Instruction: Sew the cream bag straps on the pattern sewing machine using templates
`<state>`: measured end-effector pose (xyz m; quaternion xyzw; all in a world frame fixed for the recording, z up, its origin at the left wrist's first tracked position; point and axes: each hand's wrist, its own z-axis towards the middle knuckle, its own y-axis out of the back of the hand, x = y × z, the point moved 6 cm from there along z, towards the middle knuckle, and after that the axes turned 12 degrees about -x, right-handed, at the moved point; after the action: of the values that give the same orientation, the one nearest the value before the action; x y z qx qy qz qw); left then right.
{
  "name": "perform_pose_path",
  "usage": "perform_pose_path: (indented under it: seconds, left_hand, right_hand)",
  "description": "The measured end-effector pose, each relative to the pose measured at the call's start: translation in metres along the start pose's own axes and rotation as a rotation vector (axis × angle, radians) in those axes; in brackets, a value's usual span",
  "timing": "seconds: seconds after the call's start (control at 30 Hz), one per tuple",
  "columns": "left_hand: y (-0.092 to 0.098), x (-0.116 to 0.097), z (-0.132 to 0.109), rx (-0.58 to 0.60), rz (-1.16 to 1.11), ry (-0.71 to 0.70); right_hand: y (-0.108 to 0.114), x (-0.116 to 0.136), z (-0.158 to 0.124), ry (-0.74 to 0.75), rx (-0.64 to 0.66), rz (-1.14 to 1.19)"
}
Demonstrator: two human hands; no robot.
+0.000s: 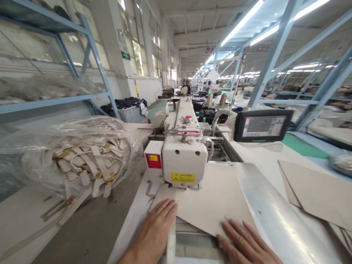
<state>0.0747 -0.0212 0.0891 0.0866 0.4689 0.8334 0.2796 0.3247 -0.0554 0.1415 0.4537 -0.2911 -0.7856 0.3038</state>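
A large beige panel lies flat under the head of a white sewing machine with a yellow caution label. My left hand rests on the panel's left corner, fingers stretched out close together. Beside that hand a narrow pale strip runs toward me. My right hand lies with fingers spread at the panel's near right edge. Neither hand is closed around anything. The needle area is hidden beneath the machine head.
At left, a clear plastic bag spills beige straps with gold-coloured buckles. A screen stands at right, above more beige panels. Blue shelving rises at left. Thread spools stand behind the machine.
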Motion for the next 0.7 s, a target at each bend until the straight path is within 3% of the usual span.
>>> perform_pose_path:
  seconds: [0.2, 0.3, 0.4, 0.57, 0.7]
  left_hand:
    - [0.000, -0.004, -0.015, -0.013, 0.149, -0.088]
    - [-0.001, -0.002, -0.015, -0.031, 0.201, -0.074]
    - [0.001, -0.004, -0.001, -0.053, 0.208, -0.040]
    - [0.017, -0.005, 0.028, -0.206, 0.255, -0.059]
    - [0.025, -0.011, 0.032, -0.349, 0.256, -0.106]
  right_hand:
    - [-0.010, 0.002, 0.017, 0.074, 0.019, 0.003]
    - [-0.022, -0.007, 0.009, -0.031, 0.073, 0.068]
    - [-0.041, -0.026, 0.005, -0.207, 0.118, 0.141]
    - [-0.066, -0.051, 0.014, -0.353, 0.130, 0.197]
    - [-0.078, -0.054, 0.011, -0.407, 0.131, 0.243]
